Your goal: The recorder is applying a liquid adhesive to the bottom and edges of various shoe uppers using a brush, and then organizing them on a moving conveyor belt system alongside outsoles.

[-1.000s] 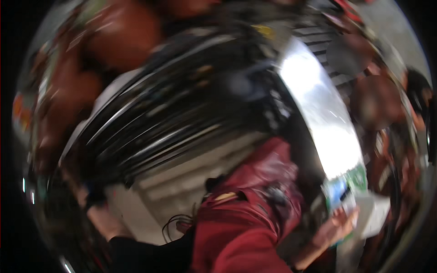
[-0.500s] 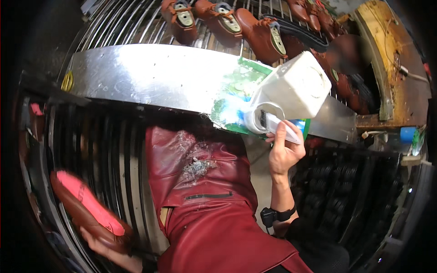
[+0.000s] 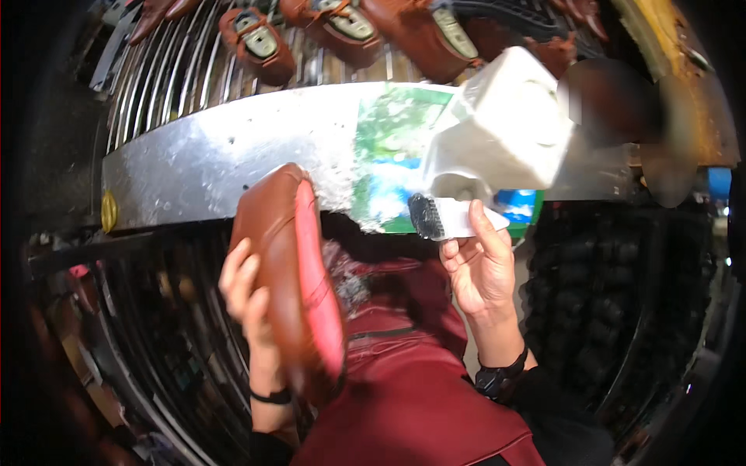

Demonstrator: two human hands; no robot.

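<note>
My left hand [image 3: 250, 291] grips a brown leather shoe upper [image 3: 272, 233], its pink underside facing right. The upper is held on end over my lap, its upper end level with the metal bench edge. Between the thumb and fingers of my right hand [image 3: 483, 268] is a small brush [image 3: 458, 217] with a white handle. Its dark, wet-looking bristles point left. Just behind the brush lies a white plastic jug [image 3: 505, 124], tipped so that its round mouth faces me. The brush is outside the mouth.
A metal ledge [image 3: 202, 163] crosses in front of me, with a green-and-blue sheet [image 3: 388, 155] under the jug. Several brown shoes [image 3: 338, 31] stand on the bar rack [image 3: 167, 101] beyond. Racks of dark items [image 3: 614, 303] flank my red apron [image 3: 412, 404].
My left hand has brought the shoe upper from the lower left to the middle, turning it. My right hand has drawn the brush out of the jug's mouth, bristles now leftward.
</note>
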